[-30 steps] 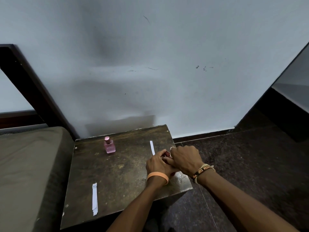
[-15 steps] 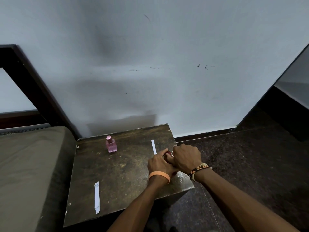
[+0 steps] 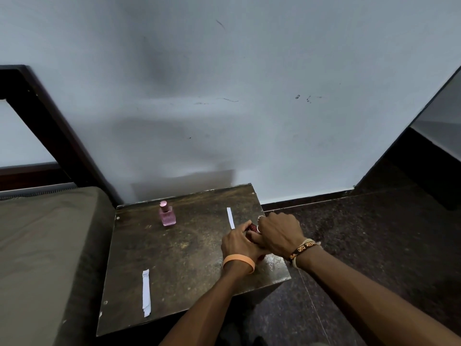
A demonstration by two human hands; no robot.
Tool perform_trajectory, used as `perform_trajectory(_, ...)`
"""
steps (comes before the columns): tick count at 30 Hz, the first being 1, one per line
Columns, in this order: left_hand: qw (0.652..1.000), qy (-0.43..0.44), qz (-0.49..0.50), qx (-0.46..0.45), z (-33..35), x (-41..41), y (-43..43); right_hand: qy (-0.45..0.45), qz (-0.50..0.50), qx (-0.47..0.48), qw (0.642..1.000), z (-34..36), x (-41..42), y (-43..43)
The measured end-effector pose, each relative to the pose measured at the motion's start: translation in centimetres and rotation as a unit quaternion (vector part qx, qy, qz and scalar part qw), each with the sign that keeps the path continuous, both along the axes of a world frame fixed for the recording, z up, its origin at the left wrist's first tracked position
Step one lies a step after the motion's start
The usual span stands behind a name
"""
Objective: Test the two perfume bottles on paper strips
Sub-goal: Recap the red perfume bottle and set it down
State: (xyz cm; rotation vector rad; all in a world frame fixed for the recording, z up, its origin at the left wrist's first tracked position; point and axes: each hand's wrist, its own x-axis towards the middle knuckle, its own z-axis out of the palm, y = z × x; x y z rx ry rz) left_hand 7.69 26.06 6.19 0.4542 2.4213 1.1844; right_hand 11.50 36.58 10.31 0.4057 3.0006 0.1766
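Observation:
A pink perfume bottle with its cap on stands upright at the back left of a small dark wooden table. Both hands meet at the table's right side around a dark red perfume bottle, mostly hidden. My left hand wraps its body; my right hand covers its top from the right. One white paper strip lies just behind the hands. A second white strip lies near the front left of the table.
A bed with an olive mattress and dark wooden frame borders the table's left side. A pale wall rises directly behind. Dark speckled floor lies to the right, with a dark cabinet at far right.
The hands stay clasped on the red bottle, with only slight shifts of the fingers. The camera view has drifted a little; nothing on the table has moved.

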Motion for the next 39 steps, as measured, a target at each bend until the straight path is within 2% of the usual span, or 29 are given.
perform_trajectory(2,1.000,0.004,-0.013,-0.005,0.1,0.0,0.0,-0.030,0.067,0.039,0.997,0.2,-0.2,0.2)
perform_trajectory(4,1.000,0.004,-0.014,-0.001,0.2,0.1,0.1,-0.045,0.081,0.060,0.994,0.1,-0.3,0.3)
perform_trajectory(6,1.000,0.009,-0.011,0.004,0.3,0.1,0.1,-0.038,0.066,0.070,0.995,-0.2,-0.3,0.2)
perform_trajectory(10,1.000,0.012,0.009,0.007,0.3,0.1,0.0,-0.010,-0.040,0.024,0.999,-0.5,-0.9,-0.5)
perform_trajectory(15,1.000,0.011,-0.011,-0.004,0.3,0.1,0.0,-0.037,0.048,0.057,0.997,0.1,-0.5,-0.5)
perform_trajectory(19,1.000,0.005,-0.006,-0.006,0.8,0.4,0.3,-0.033,-0.004,0.072,0.997,-0.6,-0.2,-0.7)
perform_trajectory(21,1.000,0.008,0.000,-0.010,0.5,0.4,0.1,-0.026,-0.028,0.038,0.999,-0.6,-0.3,-0.9)
perform_trajectory(24,1.000,0.004,0.000,-0.014,0.3,0.4,0.0,-0.035,-0.008,-0.014,0.999,-0.1,0.0,-0.4)
perform_trajectory(28,1.000,-0.012,-0.005,0.000,0.6,0.5,0.2,-0.033,-0.011,0.037,0.999,-0.1,0.4,-0.2)
perform_trajectory(33,1.000,0.004,0.000,-0.015,0.0,0.4,0.2,-0.014,-0.054,-0.018,0.998,-0.6,0.4,-0.8)
perform_trajectory(37,1.000,0.000,-0.002,-0.007,0.3,0.5,0.2,-0.032,-0.009,0.022,0.999,0.0,0.8,0.0)
perform_trajectory(39,1.000,-0.005,0.000,0.000,0.3,0.5,0.2,-0.027,-0.036,0.010,0.999,-0.3,0.7,-0.2)
